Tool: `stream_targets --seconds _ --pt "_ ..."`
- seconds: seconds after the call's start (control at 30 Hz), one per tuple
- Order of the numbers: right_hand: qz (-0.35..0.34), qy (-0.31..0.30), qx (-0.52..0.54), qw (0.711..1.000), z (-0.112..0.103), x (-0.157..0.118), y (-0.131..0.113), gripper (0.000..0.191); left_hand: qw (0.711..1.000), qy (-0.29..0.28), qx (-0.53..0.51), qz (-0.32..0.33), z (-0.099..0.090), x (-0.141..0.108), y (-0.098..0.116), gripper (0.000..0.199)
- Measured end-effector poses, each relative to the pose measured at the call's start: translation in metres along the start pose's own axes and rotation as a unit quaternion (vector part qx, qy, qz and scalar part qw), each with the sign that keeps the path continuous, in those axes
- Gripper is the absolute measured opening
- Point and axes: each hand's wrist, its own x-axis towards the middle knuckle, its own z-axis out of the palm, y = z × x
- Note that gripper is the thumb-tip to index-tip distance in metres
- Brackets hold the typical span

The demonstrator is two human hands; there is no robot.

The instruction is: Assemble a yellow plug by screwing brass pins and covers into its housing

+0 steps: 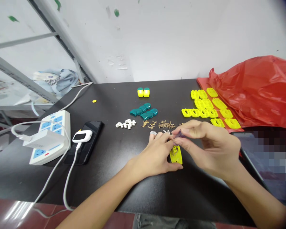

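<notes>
The yellow casing lay between the two hands, its long axis running roughly forward, closer to the left hand, which held it with thumb and fingers, while the right hand pinched a small purplish piece near its far end.

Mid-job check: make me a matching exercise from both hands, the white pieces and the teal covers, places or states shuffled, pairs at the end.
Things
1. Left hand
2. Right hand
3. White pieces
4. Teal covers

Places or states
A. Left of the brass-coloured pieces
B. Pinching something purple
C. In two overlapping rows
D. Holding a yellow casing

Pairs: 1-D, 2-B, 3-A, 4-C
</notes>
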Motion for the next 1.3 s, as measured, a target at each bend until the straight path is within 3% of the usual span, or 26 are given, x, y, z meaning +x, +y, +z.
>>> stream_targets --seconds 0.33,0.43,0.73,1.1,1.3 --pt "0.016 -0.009 0.015 1.000 -0.0034 -0.0050 0.0008 0.034 1.000 0.002 0.006 0.003 0.0009 0.0004 -0.0013 0.055" --pt "0.019 -0.015 0.015 1.000 -0.0030 -0.0052 0.0019 0.032 1.000 0.006 0.005 0.011 0.0008 0.0002 -0.0015 0.062" --pt "-0.012 0.019 -0.029 0.999 -0.0032 0.0013 0.0015 0.026 1.000 -0.002 0.010 -0.002 -0.0009 0.0012 0.0007 0.051" --pt "0.030 -0.014 0.027 0.999 -0.0030 -0.0044 0.0022 0.029 1.000 -0.003 0.006 0.003 0.0002 0.0005 -0.0004 0.063" --pt "0.015 0.013 -0.009 1.000 -0.0033 -0.0004 0.0015 0.028 1.000 -0.005 0.006 -0.004 -0.0020 0.0013 0.0016 0.052"
